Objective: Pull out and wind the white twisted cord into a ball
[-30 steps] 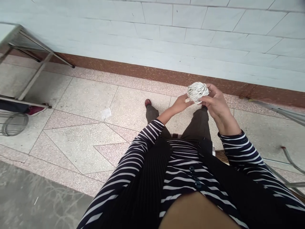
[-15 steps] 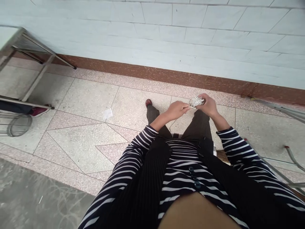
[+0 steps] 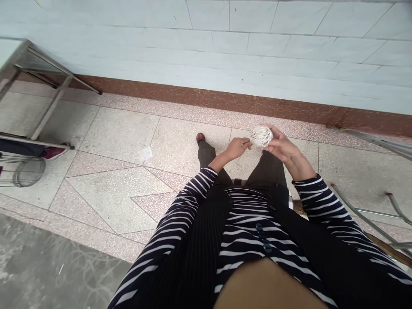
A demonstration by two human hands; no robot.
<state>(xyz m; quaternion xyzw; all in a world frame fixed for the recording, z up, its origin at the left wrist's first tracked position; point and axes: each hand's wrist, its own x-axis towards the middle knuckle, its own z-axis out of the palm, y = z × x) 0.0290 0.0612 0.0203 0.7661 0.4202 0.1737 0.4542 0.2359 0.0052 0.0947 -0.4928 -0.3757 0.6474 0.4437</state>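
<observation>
A small rounded piece of white cord [image 3: 261, 136], woven or wound in ridged strands, is held in front of my legs. My right hand [image 3: 285, 150] grips it from the right, its thumb and fingers around the edge. Just left of the piece is my left hand [image 3: 237, 148], its fingers pinched together close to the rim. Whether a strand lies between those fingertips is too small to make out.
A metal-legged table [image 3: 53, 105] stands at the left, with a wire rack [image 3: 28, 171] and another person's shoe [image 3: 56, 151] near it. Paper [image 3: 145, 153] lies on the floor. Metal tube legs [image 3: 363, 210] stand at right. A tiled wall [image 3: 206, 60] runs ahead.
My right hand has turned the white cord piece so its broad round side faces me, and it sits slightly further left. My left hand has shifted slightly; the strand at its fingertips no longer shows.
</observation>
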